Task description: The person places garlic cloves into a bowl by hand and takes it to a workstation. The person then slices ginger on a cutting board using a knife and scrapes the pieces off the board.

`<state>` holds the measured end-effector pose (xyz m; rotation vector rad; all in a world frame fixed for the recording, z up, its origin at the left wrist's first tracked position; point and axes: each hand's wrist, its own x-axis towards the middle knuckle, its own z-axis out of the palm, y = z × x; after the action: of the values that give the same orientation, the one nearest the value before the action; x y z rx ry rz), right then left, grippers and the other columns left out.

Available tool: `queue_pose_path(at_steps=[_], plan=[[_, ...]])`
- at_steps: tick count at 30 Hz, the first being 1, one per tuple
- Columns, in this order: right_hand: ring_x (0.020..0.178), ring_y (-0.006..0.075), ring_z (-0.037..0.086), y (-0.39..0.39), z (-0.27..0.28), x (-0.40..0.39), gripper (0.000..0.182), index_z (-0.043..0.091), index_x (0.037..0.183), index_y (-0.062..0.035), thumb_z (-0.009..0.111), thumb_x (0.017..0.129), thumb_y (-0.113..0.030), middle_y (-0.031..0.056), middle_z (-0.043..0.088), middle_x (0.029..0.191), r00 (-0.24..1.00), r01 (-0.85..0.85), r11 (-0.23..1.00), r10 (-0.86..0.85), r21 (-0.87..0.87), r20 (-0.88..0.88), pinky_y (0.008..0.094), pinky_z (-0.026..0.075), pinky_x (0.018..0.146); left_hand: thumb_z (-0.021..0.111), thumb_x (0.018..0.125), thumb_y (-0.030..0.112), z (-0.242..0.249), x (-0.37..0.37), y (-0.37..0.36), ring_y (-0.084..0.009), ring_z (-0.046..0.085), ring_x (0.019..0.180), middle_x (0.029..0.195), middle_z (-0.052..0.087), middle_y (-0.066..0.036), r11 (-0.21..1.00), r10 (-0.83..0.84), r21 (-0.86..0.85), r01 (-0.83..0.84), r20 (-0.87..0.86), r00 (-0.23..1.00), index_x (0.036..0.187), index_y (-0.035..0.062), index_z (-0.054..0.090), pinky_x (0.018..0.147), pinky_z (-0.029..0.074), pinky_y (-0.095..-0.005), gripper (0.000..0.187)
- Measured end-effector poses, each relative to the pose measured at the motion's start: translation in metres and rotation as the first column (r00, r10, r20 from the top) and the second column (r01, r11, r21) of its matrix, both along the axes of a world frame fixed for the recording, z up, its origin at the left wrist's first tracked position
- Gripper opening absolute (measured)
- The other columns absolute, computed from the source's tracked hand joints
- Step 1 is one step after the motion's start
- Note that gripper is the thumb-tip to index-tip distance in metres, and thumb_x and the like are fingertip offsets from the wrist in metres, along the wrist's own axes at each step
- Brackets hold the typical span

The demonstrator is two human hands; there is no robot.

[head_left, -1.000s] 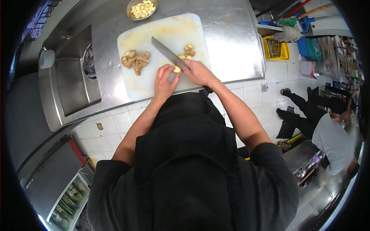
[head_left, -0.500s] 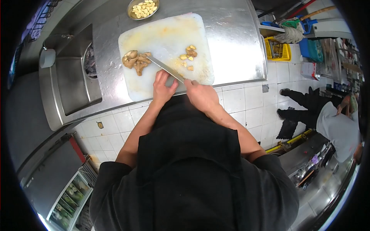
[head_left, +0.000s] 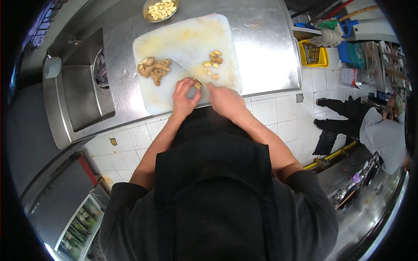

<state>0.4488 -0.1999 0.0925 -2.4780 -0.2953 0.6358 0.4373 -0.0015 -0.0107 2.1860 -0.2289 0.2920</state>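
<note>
My left hand is closed on a small piece of ginger near the front edge of the white cutting board. In my right hand is the handle of a kitchen knife. Its blade points up and left across the board, seen nearly edge-on, right beside the held piece. A large knobbly ginger root lies on the left of the board. To the right sit a few peeled pale pieces and brown scraps.
A metal bowl of peeled garlic cloves stands behind the board on the steel counter. At left is a sink with a round container in it. Another person is at the far right, beyond a yellow basket.
The knife blade has turned from showing its flat side to nearly edge-on. The ginger piece at my left fingertips now shows. My right hand has shifted slightly.
</note>
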Motion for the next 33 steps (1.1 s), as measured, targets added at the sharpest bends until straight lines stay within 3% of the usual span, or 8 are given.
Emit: queue_pose_path(at_steps=[6, 8, 15, 20, 23, 26, 32, 33], plan=[[0.082, 0.0507, 0.068, -0.002, 0.012, 0.01, 0.011, 0.055, 0.104, -0.0023, 0.055, 0.1, -0.012, 0.0266, 0.07, 0.081, 1.0, 0.028, 0.987, -0.027, 0.161, -0.007, 0.0613, 0.053, 0.071, 0.086, 0.076, 0.005, 0.002, -0.001, 0.004, -0.0363, 0.067, 0.108, 0.118, 0.069, -0.015, 1.0, -0.006, -0.018, 0.006, -0.019, 1.0, 0.11, 0.0026, 0.071, 0.092, 0.057, -0.0433, 0.037], [0.081, 0.0504, 0.069, -0.006, 0.023, -0.001, 0.012, 0.054, 0.106, -0.0021, 0.055, 0.1, -0.013, 0.0262, 0.071, 0.083, 0.998, -0.003, 1.0, 0.004, 0.022, -0.06, 0.0608, 0.053, 0.07, 0.085, 0.076, 0.006, 0.002, 0.002, 0.0, -0.0362, 0.066, 0.109, 0.117, 0.069, -0.014, 1.0, -0.006, -0.018, 0.006, -0.004, 1.0, 0.111, 0.0029, 0.071, 0.092, 0.056, -0.0432, 0.038], [0.079, 0.0472, 0.071, -0.015, 0.016, -0.035, 0.014, 0.056, 0.108, -0.0012, 0.057, 0.098, -0.01, 0.0241, 0.072, 0.082, 0.999, -0.018, 0.999, 0.016, -0.043, -0.052, 0.0589, 0.055, 0.067, 0.084, 0.078, 0.006, 0.005, 0.002, -0.003, -0.0346, 0.065, 0.109, 0.114, 0.068, -0.014, 1.0, -0.02, 0.007, 0.02, -0.013, 1.0, 0.11, 0.0025, 0.07, 0.092, 0.055, -0.0432, 0.034], [0.084, 0.0508, 0.07, -0.007, -0.035, -0.005, 0.016, 0.056, 0.105, 0.0005, 0.058, 0.099, -0.014, 0.0285, 0.071, 0.085, 0.998, 0.069, 0.982, -0.065, 0.175, -0.025, 0.0613, 0.054, 0.074, 0.084, 0.078, 0.005, 0.008, 0.004, -0.004, -0.0312, 0.067, 0.105, 0.112, 0.069, -0.015, 0.997, -0.04, 0.061, 0.039, 0.021, 0.999, 0.109, 0.0013, 0.071, 0.09, 0.056, -0.04, 0.034], [0.087, 0.0532, 0.068, -0.012, -0.029, 0.016, 0.018, 0.057, 0.104, 0.0017, 0.056, 0.1, -0.016, 0.0314, 0.07, 0.086, 0.986, 0.166, 0.956, -0.152, 0.243, -0.075, 0.0626, 0.052, 0.079, 0.084, 0.08, 0.006, 0.018, 0.012, -0.005, -0.0287, 0.068, 0.103, 0.112, 0.069, -0.014, 0.995, 0.004, -0.096, -0.013, -0.097, 0.995, 0.109, 0.0014, 0.07, 0.088, 0.056, -0.0387, 0.032], [0.09, 0.0541, 0.067, -0.025, -0.03, 0.021, 0.019, 0.059, 0.107, 0.0021, 0.055, 0.101, -0.016, 0.033, 0.069, 0.088, 0.98, 0.199, 0.931, -0.182, 0.307, -0.084, 0.0616, 0.05, 0.081, 0.082, 0.082, 0.008, 0.032, 0.05, -0.002, -0.0357, 0.067, 0.103, 0.117, 0.067, -0.017, 0.993, 0.032, -0.11, -0.036, -0.037, 0.999, 0.113, 0.0026, 0.071, 0.094, 0.056, -0.0447, 0.033], [0.097, 0.0532, 0.065, -0.037, -0.025, 0.014, 0.027, 0.061, 0.117, 0.0043, 0.056, 0.101, -0.017, 0.034, 0.068, 0.097, 0.962, 0.237, 0.886, -0.158, 0.4, -0.221, 0.0534, 0.053, 0.085, 0.079, 0.085, 0.013, 0.031, 0.184, 0.021, -0.0386, 0.063, 0.116, 0.123, 0.067, -0.019, 0.957, 0.069, 0.278, -0.082, 0.056, 0.996, 0.12, 0.0043, 0.071, 0.103, 0.053, -0.0461, 0.038], [0.098, 0.0534, 0.065, -0.037, -0.009, 0.015, 0.027, 0.061, 0.115, 0.0047, 0.056, 0.102, -0.018, 0.0343, 0.068, 0.098, 0.907, 0.354, 0.864, -0.223, 0.359, -0.357, 0.0536, 0.052, 0.086, 0.08, 0.085, 0.016, 0.032, 0.199, 0.025, -0.0388, 0.062, 0.119, 0.125, 0.067, -0.019, 0.923, 0.05, 0.386, -0.002, -0.113, 0.992, 0.123, 0.0053, 0.071, 0.105, 0.052, -0.0457, 0.04]])
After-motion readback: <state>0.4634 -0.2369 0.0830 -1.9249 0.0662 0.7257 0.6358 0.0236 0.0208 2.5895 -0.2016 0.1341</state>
